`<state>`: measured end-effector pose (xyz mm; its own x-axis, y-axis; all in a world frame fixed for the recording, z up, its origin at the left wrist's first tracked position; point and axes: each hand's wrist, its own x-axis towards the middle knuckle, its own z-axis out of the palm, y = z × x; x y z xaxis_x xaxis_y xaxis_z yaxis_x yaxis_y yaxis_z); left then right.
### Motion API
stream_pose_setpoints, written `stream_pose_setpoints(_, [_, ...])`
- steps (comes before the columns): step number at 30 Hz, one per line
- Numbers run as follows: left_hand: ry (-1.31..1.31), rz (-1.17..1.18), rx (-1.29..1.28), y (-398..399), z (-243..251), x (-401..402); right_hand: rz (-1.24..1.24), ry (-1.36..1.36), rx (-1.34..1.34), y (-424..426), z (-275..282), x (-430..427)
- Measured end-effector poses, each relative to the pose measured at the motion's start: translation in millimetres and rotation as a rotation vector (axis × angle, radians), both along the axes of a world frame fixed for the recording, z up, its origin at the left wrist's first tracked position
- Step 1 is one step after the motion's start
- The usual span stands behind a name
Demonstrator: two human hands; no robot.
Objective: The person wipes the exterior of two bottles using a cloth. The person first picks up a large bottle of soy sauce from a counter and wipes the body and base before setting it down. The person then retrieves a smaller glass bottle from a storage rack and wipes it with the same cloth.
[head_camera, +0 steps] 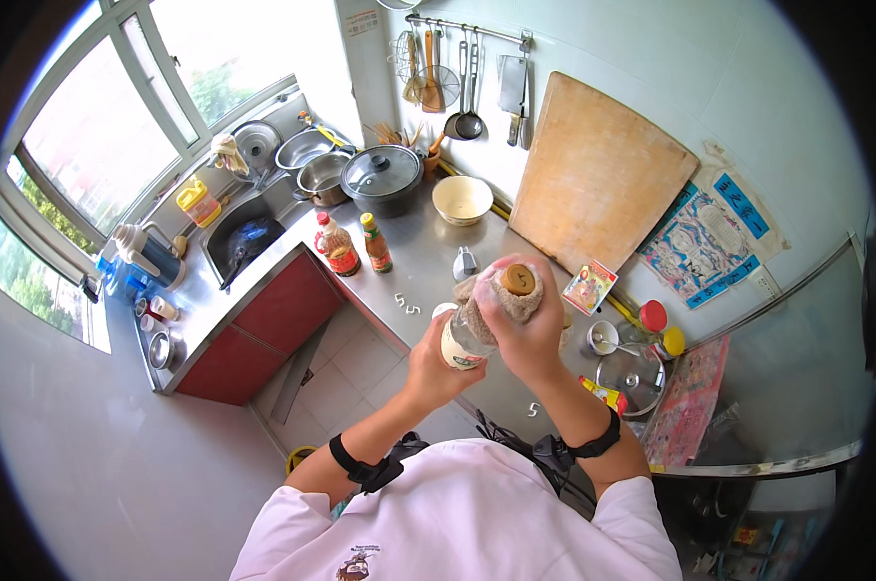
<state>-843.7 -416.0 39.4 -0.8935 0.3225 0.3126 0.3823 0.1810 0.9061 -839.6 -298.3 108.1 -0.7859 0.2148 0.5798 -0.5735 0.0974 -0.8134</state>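
Note:
My left hand (441,361) grips a clear bottle (456,345) with a cream label around its lower part. Over the bottle's upper part my right hand (531,319) clasps a beige-brown cloth (519,303), and a round wooden-looking cap (518,279) pokes out of it. The bottle is held tilted above the steel counter's front edge. Just behind the hands stands a small grey-and-white object (465,263). A red-capped sauce bottle (336,247) and a slim yellow-capped bottle (376,244) stand on the counter to the left.
A lidded black pot (382,178), a steel pot (323,180) and a cream bowl (462,200) stand at the back. The sink (253,232) is at left. A wooden cutting board (601,171) leans on the wall. At right are a white cup (603,338), jars and a glass lid (630,380).

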Motion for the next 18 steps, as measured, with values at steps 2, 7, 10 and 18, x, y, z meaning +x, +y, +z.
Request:
stream_pose_setpoints(2, [0.019, 0.112, -0.049, -2, -3, 3, -0.104, -0.019, 0.059, -3, 1, 2])
stream_pose_setpoints(7, [0.231, 0.280, -0.156, -9, -1, 9, -0.306, 0.101, 0.348, -1, -2, 5])
stream_pose_setpoints(10, [0.192, 0.267, -0.177, -13, -4, 12, -0.394, 0.231, 0.530, 3, -4, 6])
stream_pose_setpoints(18, [-0.079, -0.190, -0.062, -25, 9, 15, -0.348, 0.530, 0.764, 23, -7, 10])
